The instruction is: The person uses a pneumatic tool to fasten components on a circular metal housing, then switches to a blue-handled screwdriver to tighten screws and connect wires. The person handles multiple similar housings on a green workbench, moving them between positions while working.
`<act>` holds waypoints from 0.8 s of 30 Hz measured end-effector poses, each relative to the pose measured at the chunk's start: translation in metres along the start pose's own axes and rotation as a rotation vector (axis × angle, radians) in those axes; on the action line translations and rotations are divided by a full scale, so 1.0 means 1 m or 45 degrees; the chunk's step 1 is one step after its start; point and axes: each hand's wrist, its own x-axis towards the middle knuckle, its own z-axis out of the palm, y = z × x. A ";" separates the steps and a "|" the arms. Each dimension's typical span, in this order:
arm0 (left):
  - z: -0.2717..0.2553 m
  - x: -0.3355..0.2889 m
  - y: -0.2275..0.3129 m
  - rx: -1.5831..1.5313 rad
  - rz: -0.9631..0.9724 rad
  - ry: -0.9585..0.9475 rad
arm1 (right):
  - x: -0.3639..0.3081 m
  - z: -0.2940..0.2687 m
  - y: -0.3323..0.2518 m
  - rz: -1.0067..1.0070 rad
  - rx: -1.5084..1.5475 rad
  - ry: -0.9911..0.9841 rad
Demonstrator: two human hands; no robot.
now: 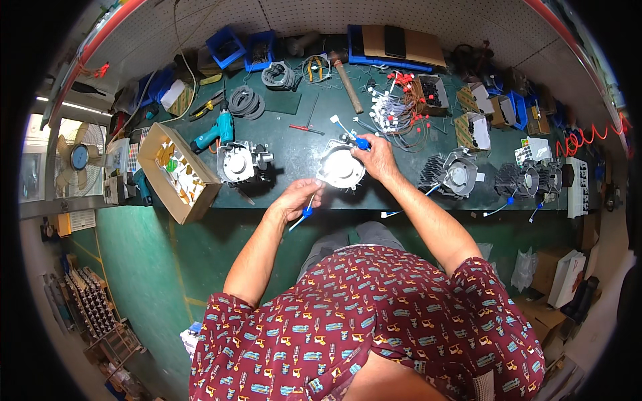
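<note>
A round silver metal housing (342, 166) lies on the green bench in front of me, its face bright under the lamp. My right hand (377, 158) pinches a small blue cable part (362, 143) at the housing's upper right; a wire with a white connector (335, 119) runs up and left from it. Beside the housing's lower left edge, my left hand (299, 199) has its fingers closed. From them hangs a white lead with a blue sleeve (307, 212), just over the bench's front edge.
On the left stand another motor housing (237, 162), a teal power drill (217, 131) and a cardboard box (175, 175) of small parts. Finned motor housings (457, 172) line the right. Behind lie a hammer (349, 88), bundled wires (398, 107), black rings (246, 102) and blue bins (259, 51).
</note>
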 end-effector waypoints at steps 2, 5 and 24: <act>0.003 0.006 -0.003 0.341 0.159 0.098 | 0.002 -0.001 0.002 -0.013 -0.016 0.000; 0.024 0.000 -0.013 1.854 1.016 0.715 | 0.002 -0.002 0.005 -0.005 -0.039 0.022; 0.027 -0.036 -0.008 1.188 0.942 0.736 | 0.000 -0.002 0.005 0.003 -0.017 0.023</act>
